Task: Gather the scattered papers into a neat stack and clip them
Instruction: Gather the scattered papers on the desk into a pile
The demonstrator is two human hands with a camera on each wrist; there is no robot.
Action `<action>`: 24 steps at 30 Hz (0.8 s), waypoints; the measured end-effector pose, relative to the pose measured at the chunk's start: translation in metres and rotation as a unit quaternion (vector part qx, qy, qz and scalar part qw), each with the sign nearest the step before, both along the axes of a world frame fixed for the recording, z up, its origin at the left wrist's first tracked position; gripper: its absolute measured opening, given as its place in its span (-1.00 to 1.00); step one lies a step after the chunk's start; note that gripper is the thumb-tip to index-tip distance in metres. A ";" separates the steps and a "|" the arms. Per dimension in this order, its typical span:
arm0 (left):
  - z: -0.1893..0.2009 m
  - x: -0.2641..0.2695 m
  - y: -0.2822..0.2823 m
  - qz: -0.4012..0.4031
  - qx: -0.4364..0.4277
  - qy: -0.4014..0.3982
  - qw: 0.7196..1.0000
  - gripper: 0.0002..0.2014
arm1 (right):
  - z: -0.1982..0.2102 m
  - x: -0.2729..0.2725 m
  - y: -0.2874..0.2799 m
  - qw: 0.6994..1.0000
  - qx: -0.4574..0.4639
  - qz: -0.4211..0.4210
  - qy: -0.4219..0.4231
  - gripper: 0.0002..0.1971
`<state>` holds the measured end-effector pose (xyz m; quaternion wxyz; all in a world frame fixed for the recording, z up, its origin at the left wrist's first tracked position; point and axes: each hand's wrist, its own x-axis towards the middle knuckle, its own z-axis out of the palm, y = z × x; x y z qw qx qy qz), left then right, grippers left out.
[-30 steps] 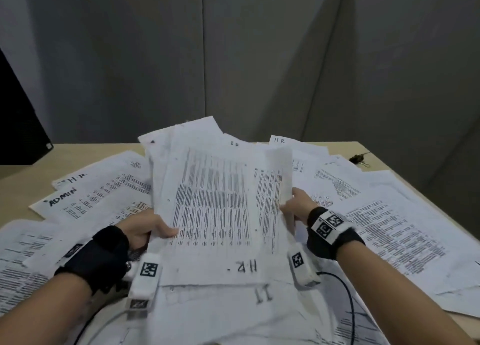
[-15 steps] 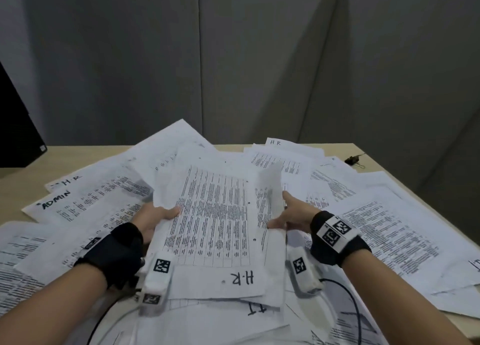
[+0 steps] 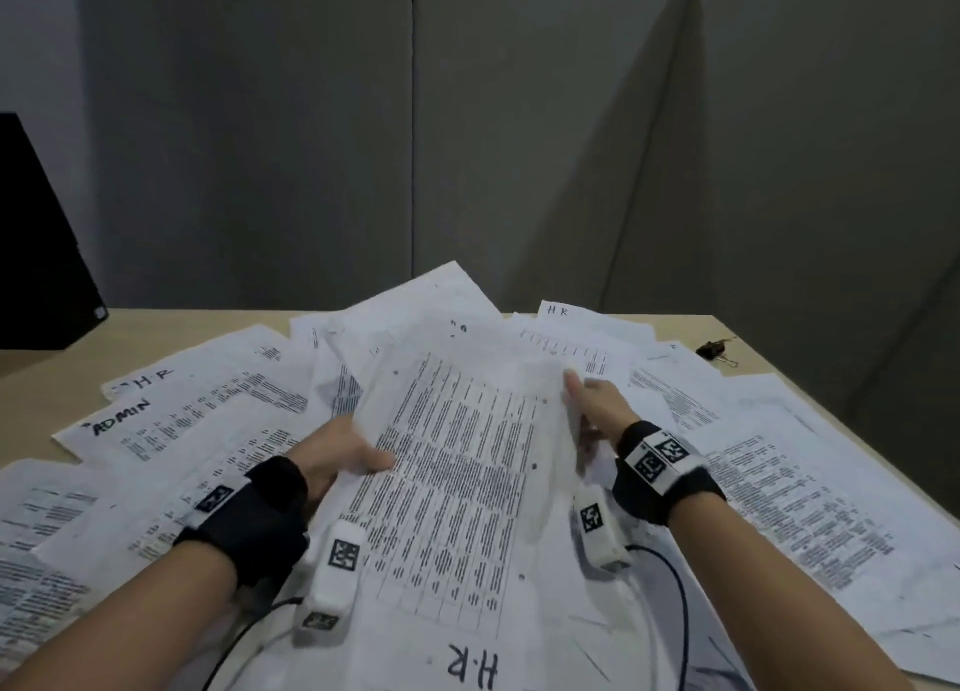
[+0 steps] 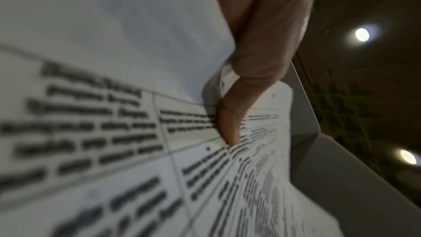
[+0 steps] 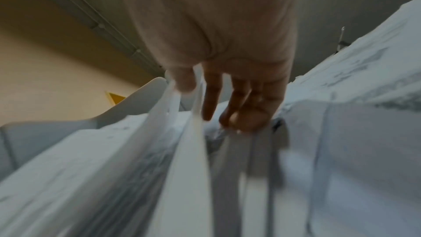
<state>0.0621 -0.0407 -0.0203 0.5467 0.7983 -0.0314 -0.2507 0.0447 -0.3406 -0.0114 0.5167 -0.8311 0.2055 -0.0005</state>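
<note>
A bundle of printed sheets [image 3: 457, 461], the top one marked "H.R", is held over the desk between both hands. My left hand [image 3: 343, 451] grips its left edge, thumb [image 4: 230, 123] on the printed face and fingers underneath. My right hand [image 3: 592, 404] pinches the right edge, thumb on top; in the right wrist view the fingers [image 5: 248, 114] sit among the sheet edges [image 5: 189, 150]. More printed papers [image 3: 810, 487] lie scattered all over the desk, one marked "ADMIN" [image 3: 124, 417]. A black binder clip [image 3: 714, 350] lies at the far right of the desk.
The wooden desk [image 3: 748, 337] ends at grey partition walls behind and to the right. A black monitor [image 3: 36, 253] stands at the far left. Wrist camera cables [image 3: 680, 602] trail over the near papers.
The bundle has been drawn nearer and laid lower, so the "H.R" mark is now at the near edge. The right hand has slid farther up the right edge.
</note>
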 end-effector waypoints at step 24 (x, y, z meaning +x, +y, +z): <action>-0.001 0.013 0.018 -0.061 -0.037 0.039 0.997 -0.42 | 0.033 0.032 -0.023 0.994 0.037 0.080 0.058 -0.94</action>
